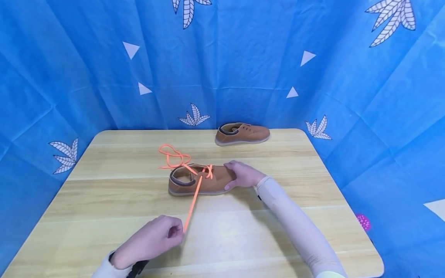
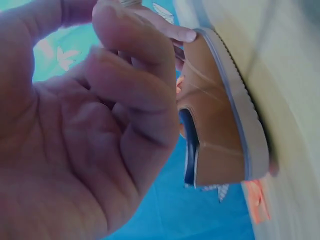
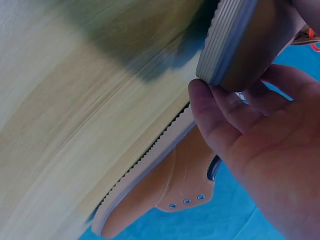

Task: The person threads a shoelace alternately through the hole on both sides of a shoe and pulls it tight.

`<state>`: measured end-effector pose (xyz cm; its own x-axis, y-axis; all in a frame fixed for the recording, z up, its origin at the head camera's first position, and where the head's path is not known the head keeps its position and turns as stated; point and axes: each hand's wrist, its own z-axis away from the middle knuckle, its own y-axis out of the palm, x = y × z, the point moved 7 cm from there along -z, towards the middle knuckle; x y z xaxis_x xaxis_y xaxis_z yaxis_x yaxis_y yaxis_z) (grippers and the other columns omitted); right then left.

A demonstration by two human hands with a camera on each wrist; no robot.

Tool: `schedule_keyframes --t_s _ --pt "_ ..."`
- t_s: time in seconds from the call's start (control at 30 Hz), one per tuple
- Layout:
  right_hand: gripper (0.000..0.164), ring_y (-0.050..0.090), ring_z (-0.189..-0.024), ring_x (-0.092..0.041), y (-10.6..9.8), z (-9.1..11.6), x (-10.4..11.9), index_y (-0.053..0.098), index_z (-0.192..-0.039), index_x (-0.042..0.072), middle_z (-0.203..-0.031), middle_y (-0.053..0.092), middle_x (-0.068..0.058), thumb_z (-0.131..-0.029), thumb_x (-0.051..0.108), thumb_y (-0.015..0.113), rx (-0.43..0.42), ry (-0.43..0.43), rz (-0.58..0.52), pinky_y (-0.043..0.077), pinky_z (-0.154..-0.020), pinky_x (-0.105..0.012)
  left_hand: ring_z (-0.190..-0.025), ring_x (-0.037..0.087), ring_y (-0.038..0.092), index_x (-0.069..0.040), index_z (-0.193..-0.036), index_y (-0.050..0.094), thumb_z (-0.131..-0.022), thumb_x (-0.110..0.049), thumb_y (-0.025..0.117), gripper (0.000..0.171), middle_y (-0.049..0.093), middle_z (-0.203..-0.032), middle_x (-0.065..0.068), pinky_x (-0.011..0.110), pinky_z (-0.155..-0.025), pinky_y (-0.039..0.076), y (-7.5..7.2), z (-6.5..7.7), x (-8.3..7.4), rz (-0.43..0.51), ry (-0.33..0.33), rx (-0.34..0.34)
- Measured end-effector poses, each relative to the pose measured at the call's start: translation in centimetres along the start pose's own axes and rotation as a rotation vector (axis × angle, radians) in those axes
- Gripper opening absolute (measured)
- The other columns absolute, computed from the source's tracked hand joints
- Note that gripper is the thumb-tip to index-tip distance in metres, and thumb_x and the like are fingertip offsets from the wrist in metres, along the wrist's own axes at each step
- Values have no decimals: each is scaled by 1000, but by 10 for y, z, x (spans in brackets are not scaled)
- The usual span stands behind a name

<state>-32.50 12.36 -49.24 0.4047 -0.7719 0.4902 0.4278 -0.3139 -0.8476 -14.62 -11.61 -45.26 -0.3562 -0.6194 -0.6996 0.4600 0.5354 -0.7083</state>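
A brown shoe point(image 1: 187, 188) lies on its sole in the middle of the table, toe to the right. Its orange shoelace point(image 1: 193, 201) runs through the eyelets. My left hand point(image 1: 153, 239) pinches one end of that lace and holds it taut toward the table's front. The lace's other end lies in loose loops behind the heel. My right hand point(image 1: 245, 174) grips the toe, thumb on the near side and fingers over the far side. In the right wrist view its fingers point(image 3: 215, 117) touch the sole's edge at the toe.
A second brown shoe point(image 1: 243, 134), with no lace in its eyelets, stands at the table's back edge. Blue curtain point(image 1: 250, 58) hangs close behind and beside the wooden table point(image 1: 114, 166).
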Motion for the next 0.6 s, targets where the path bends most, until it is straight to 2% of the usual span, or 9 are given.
schedule_keyframes --t_s 0.1,0.17,0.33,0.4,0.47,0.6 --pt "101 45 -148 -34 1 -1 0 37 -158 0 -161 43 -19 -80 40 89 7 5 6 34 -125 -45 -54 -5 32 -22 -70 52 -92 -13 65 27 36 -63 -17 17 -50 29 -2 3 9 -11 10 14" --pt "101 45 -148 -34 1 -1 1 37 -158 0 -161 43 -20 -80 40 89 10 6 11 34 -125 -44 -54 -4 34 -23 -71 53 -92 -15 65 26 38 -63 -17 17 -50 31 -3 1 18 -43 -11 28" --pt "100 45 -148 -34 2 -2 4 38 -157 -2 -160 44 -20 -81 41 88 7 -3 17 35 -125 -44 -55 2 40 -23 -73 57 -94 -23 70 25 46 -65 -12 22 -49 34 -5 -12 40 -183 -122 22" --pt "100 46 -147 -34 3 -2 5 38 -156 -2 -159 45 -20 -81 41 88 4 -8 15 35 -125 -43 -54 4 44 -21 -75 60 -96 -27 70 24 51 -65 -10 24 -49 36 -8 -22 44 -206 -166 -16" --pt "100 46 -147 -34 3 -2 4 39 -156 -2 -159 46 -20 -81 42 88 -2 -4 10 35 -125 -43 -54 6 49 -16 -87 69 -97 -33 70 20 57 -66 -9 25 -52 39 -13 -36 45 -198 -189 -73" --pt "100 45 -148 -35 3 -2 2 40 -156 -2 -159 45 -20 -80 41 89 -12 4 -12 34 -125 -45 -51 8 54 -9 -101 77 -101 -43 64 37 64 -64 -4 27 -52 42 -18 -71 44 -92 -176 -168"
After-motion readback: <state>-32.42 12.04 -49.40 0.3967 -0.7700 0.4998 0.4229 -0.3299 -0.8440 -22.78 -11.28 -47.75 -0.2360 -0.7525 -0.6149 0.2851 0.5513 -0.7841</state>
